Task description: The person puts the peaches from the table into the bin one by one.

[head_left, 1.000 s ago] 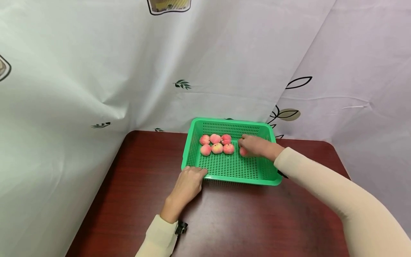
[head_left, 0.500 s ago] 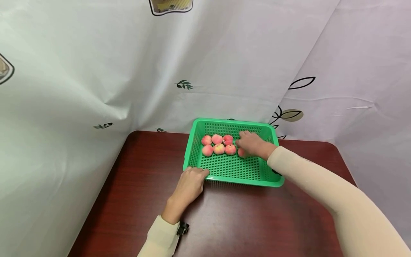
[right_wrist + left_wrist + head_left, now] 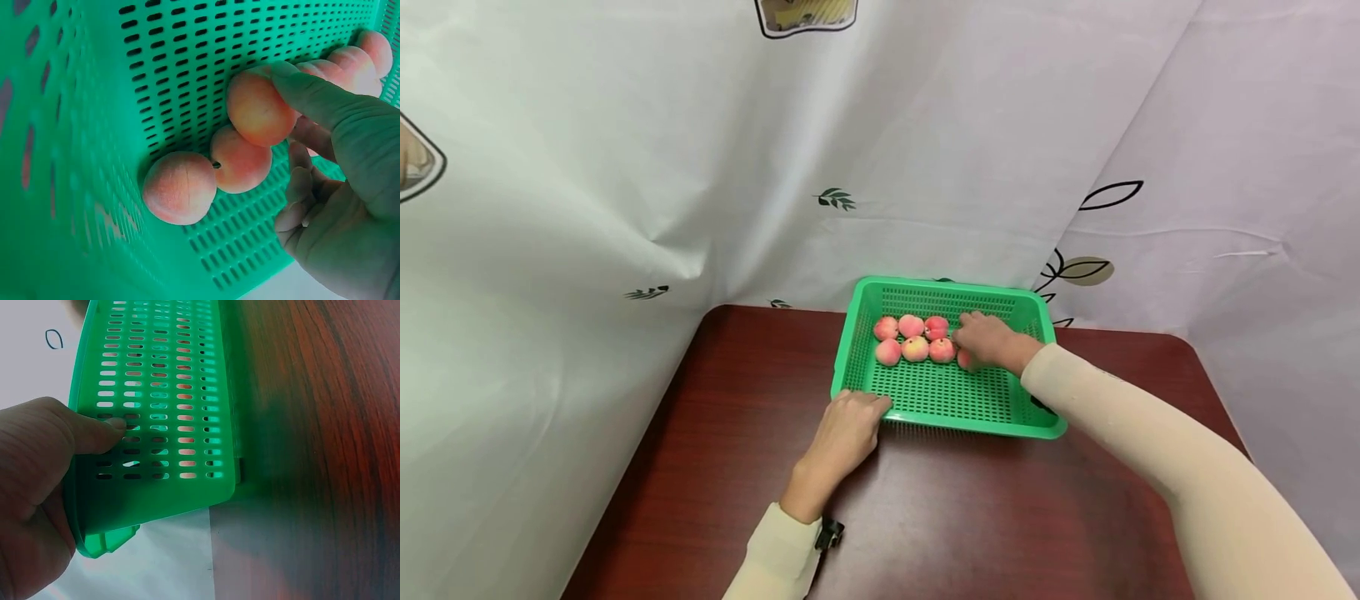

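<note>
A green plastic basket with slotted walls stands at the back of the table, with several reddish-yellow peaches in two rows inside. My left hand grips its near left rim; in the left wrist view the thumb presses the slotted outer wall. Inside, to the right of the rows, my right hand reaches down over the fruit. In the right wrist view that hand pinches a peach between thumb and fingers. Two other peaches lie beside it, one near the basket wall. My hand hides part of the fruit in the head view.
The dark red-brown wooden table extends in front of the basket. Behind and beside it hangs a white printed cloth, close to the basket's back rim.
My right hand has moved left inside the basket, and the peach beneath it is now closer to the front row. The left hand has kept its grip on the rim.
</note>
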The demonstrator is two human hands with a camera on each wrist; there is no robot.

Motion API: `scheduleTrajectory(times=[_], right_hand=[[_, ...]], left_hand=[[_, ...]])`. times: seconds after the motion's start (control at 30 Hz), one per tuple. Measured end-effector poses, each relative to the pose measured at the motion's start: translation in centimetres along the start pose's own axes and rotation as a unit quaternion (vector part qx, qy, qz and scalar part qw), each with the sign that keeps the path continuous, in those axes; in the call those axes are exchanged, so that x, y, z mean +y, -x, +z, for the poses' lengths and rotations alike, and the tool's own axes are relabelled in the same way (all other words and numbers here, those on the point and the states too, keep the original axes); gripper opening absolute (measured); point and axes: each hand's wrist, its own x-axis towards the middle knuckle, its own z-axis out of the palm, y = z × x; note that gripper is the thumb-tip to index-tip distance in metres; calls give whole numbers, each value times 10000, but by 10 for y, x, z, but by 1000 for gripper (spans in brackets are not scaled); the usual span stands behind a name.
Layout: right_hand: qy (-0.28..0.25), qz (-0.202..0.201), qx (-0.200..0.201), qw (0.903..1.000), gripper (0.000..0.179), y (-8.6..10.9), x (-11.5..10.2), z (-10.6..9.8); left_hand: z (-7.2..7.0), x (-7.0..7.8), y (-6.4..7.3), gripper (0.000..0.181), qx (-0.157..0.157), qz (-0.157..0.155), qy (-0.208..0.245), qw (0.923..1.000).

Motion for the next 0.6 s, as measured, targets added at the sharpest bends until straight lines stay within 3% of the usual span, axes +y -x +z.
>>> scheduleTrajectory(times=[0.37, 0.6], right_hand=[[-147, -120, 15, 9998, 21, 7, 7, -8], [-1005, 65, 166, 9948, 34, 20, 20, -20]], left_hand=[[0, 0, -1, 46, 83, 42, -2, 10000], [2, 0, 0, 46, 132, 59, -22, 9999]])
